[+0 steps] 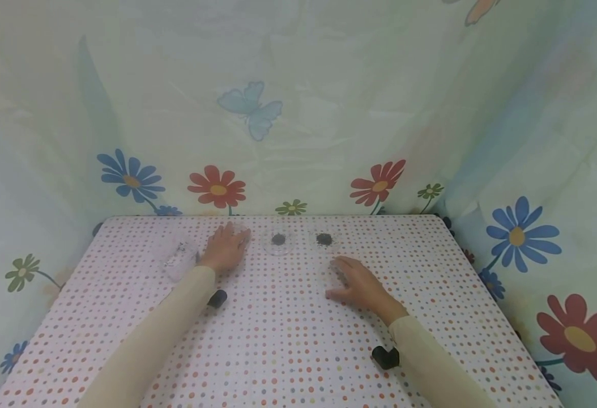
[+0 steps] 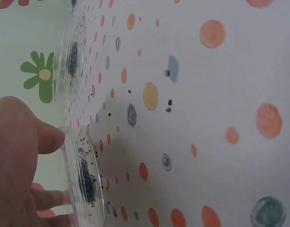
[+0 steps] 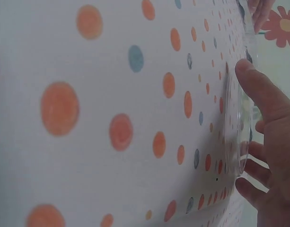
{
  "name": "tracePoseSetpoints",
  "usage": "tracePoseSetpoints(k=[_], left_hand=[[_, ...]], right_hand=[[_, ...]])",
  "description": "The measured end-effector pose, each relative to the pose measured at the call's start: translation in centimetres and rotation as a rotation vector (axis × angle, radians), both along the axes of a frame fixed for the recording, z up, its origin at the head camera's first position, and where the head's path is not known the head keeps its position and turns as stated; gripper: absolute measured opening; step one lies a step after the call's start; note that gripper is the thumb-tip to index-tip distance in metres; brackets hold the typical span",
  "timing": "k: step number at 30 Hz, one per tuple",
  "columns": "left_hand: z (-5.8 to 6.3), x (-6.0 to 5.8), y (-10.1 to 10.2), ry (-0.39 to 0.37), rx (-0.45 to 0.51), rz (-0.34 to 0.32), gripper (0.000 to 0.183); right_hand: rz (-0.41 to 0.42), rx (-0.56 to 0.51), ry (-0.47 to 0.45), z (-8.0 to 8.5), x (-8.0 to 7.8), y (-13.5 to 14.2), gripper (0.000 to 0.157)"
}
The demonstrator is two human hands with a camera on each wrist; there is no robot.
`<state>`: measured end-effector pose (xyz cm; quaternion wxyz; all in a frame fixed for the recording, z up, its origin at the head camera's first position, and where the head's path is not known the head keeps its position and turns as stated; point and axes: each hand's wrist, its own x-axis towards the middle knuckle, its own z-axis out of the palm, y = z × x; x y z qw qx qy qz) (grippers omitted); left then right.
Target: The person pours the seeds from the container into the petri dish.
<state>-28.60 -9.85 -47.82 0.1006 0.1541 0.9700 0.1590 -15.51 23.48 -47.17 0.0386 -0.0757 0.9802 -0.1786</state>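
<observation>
My left hand [image 1: 225, 249] is at a clear petri dish [image 2: 83, 184] near the table's back edge. Its thumb and fingertips grip the rim, and dark granules lie inside the dish. My right hand [image 1: 362, 283] spans a clear, shallow round dish [image 3: 239, 127] right of the middle. The thumb is at one side of the rim and the fingers at the other, and no dark heap shows in it. Along the back stand two more petri dishes, one [image 1: 278, 249] in the middle and one [image 1: 324, 239] to its right, each with a dark granule heap.
Clear plastic pieces [image 1: 178, 258] lie left of my left hand. Scattered dark specks [image 2: 169, 105] dot the spotted tablecloth [image 1: 278, 340]. A flowered curtain [image 1: 298, 124] hangs behind the table and along both sides.
</observation>
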Motion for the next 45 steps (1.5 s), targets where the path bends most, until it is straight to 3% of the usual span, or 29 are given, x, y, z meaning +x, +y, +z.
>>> tracePoseSetpoints(k=[20, 30, 45], left_hand=[[-0.1, 0.0, 0.0, 0.022, -0.006, 0.012, 0.049], [-0.4, -0.1, -0.1, 0.034, 0.008, 0.008, 0.048], [-0.3, 0.2, -0.1, 0.022, -0.001, 0.008, 0.051]], right_hand=[[0.04, -0.023, 0.023, -0.5, 0.0, 0.2, 0.08], [0.019, -0.014, 0.018, 0.1, -0.1, 0.1, 0.08], [0.023, -0.001, 0.129, 1.1, -0.5, 0.1, 0.08]])
